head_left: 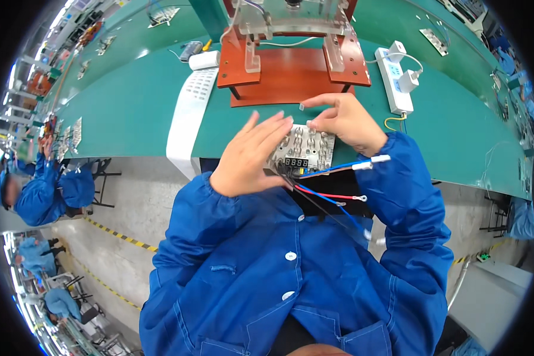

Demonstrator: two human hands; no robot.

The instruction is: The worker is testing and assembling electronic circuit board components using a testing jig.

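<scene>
A circuit board [307, 148] with rows of metal-topped parts and a small dark digit display lies at the table's near edge. Blue, red and black wires [332, 196] with end terminals trail from it toward me. My left hand [250, 155] has its fingers stretched out over the board's left side; whether it presses on the board I cannot tell. Above the board's far right edge is my right hand [345, 121], with index finger extended and thumb apart from it. A tiny whitish label [302, 107] clings to that index fingertip. The other right fingers are curled.
Beyond the board stands a red-orange fixture [291, 74] with clear blocks. A label roll [204, 60] unwinds a white strip [190, 107] over the table edge at left. A white power strip [394, 80] lies right. Other workers in blue [41, 193] sit far left.
</scene>
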